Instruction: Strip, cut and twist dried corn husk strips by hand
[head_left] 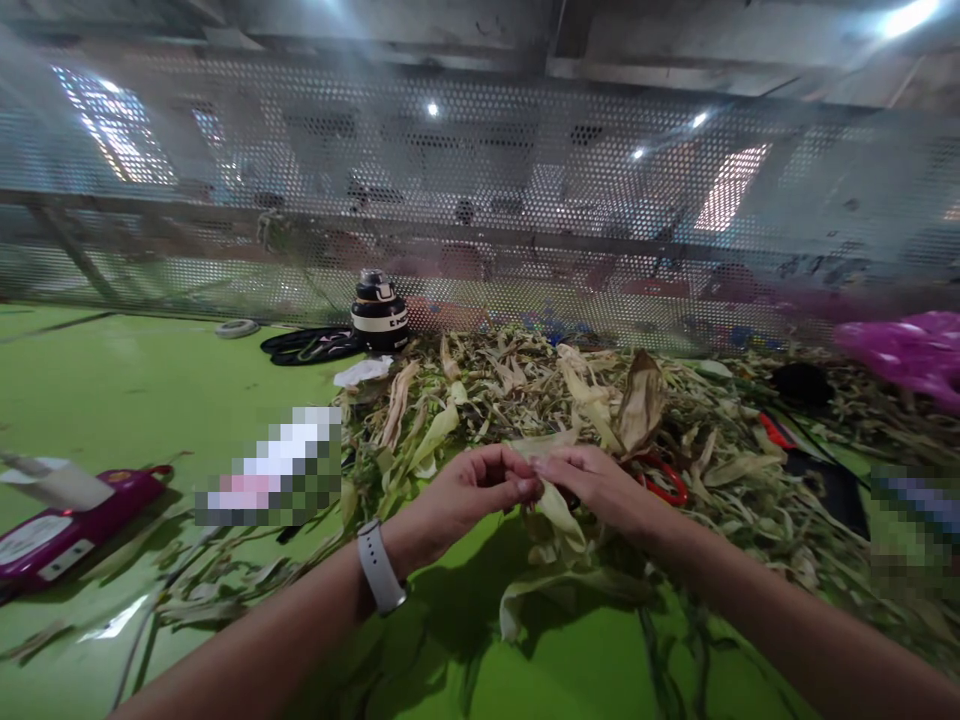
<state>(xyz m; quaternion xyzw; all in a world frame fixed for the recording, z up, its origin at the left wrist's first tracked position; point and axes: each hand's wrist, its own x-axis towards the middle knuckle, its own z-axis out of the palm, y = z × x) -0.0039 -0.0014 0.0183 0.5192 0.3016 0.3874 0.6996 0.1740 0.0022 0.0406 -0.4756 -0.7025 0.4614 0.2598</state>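
Observation:
Both my hands meet over a heap of dried corn husks on a green table. My left hand, with a white watch band at the wrist, pinches a pale corn husk between thumb and fingertips. Against it, my right hand has its fingers closed on the same husk, which hangs down below them. The fingertips of the right hand are partly hidden. Close by the right hand lie red-handled scissors, half buried in husks. Another curled husk strip rests on the table below.
At the back left stand a black bottle, a coiled black cord and a tape roll. A magenta power strip lies at left. To the right is a pink plastic bag. A perforated metal screen rises behind the table.

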